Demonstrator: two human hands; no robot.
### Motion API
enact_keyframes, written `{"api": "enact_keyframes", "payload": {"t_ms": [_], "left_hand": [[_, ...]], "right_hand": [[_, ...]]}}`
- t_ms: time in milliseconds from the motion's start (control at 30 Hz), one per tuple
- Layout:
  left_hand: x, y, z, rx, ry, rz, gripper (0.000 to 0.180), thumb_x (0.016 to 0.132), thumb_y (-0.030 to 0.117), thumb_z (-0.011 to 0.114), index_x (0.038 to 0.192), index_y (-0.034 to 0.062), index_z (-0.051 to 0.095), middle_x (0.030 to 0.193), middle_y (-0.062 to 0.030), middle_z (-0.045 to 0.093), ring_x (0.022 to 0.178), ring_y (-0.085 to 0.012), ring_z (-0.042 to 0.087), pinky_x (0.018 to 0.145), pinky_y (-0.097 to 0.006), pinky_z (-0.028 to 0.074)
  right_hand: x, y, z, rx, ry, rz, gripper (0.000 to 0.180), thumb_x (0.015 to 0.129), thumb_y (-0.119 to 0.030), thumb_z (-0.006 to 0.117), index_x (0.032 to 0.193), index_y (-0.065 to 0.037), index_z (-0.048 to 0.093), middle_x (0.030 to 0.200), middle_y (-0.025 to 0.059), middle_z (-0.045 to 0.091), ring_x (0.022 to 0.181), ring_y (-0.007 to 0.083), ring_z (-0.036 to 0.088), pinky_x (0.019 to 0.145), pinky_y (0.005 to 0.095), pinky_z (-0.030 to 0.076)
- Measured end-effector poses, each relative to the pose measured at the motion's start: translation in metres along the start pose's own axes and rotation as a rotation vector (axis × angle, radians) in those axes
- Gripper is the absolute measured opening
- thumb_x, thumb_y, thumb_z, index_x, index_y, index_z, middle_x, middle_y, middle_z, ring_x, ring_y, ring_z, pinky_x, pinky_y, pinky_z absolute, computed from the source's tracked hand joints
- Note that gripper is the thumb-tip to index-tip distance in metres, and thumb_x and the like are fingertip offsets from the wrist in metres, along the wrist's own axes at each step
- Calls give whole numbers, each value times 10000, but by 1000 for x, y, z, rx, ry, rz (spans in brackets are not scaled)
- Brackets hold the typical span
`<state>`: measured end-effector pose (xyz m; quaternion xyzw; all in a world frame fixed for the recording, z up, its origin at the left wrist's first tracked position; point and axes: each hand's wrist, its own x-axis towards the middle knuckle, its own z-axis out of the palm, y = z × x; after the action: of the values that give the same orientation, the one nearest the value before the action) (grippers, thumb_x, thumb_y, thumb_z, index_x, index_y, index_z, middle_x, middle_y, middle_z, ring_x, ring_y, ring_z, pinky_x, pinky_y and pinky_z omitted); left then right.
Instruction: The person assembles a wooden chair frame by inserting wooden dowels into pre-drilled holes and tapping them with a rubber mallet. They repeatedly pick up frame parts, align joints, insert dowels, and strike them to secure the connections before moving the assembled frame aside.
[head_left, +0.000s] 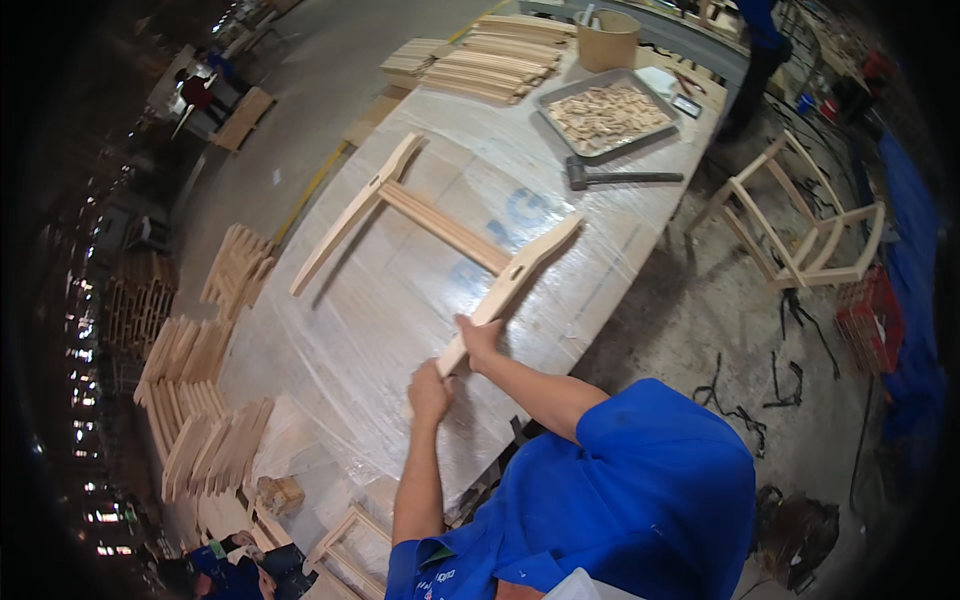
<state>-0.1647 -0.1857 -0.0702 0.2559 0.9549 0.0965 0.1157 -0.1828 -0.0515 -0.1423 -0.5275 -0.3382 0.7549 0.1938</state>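
A pale wooden chair frame lies on the plastic-covered worktable (560,330), two curved legs joined by a crosspiece. My left hand (431,390) is wrapped round the lower part of the near chair leg (530,251). Higher up the same leg, my right hand (482,343) grips it too. Between the two legs runs the ribbed crosspiece (445,226), which meets each one close to a dark slot. The far leg (357,213) reaches toward the table's left edge, away from my hands.
Beyond the frame lie a black mallet (625,179) and a metal tray (545,103) of small wooden pieces. Stacked wooden parts (495,55) and a round tub (607,42) stand at the far end. More stacks (205,400) line the left. An assembled wooden frame (800,230) stands on the floor at right.
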Motion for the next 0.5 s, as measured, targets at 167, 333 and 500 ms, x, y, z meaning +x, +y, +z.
{"api": "enact_keyframes", "payload": {"t_ms": [167,333,500], "left_hand": [[-31,-29,31,75,72,-166,346,911,252,764,1174,65,639,1142,-169,671,1054,-417,664,898,-527,550],[-16,-11,30,166,68,-170,423,915,320,773,1203,53,617,1169,-191,655,1051,-421,665,891,-532,549],[5,22,46,80,284,-54,500,905,357,784,1252,42,609,1135,-196,671,1055,-436,661,892,-538,543]], "right_hand": [[0,-14,-101,-1000,-810,-103,482,946,-428,732,1178,-13,652,778,112,702,679,216,712,542,344,541],[56,-65,-223,-1099,-779,-370,273,943,-326,733,985,-57,744,813,71,747,654,170,700,592,345,558],[93,-162,-309,-962,-296,-137,200,951,-244,699,970,-46,718,764,44,683,609,130,627,519,297,506]]}}
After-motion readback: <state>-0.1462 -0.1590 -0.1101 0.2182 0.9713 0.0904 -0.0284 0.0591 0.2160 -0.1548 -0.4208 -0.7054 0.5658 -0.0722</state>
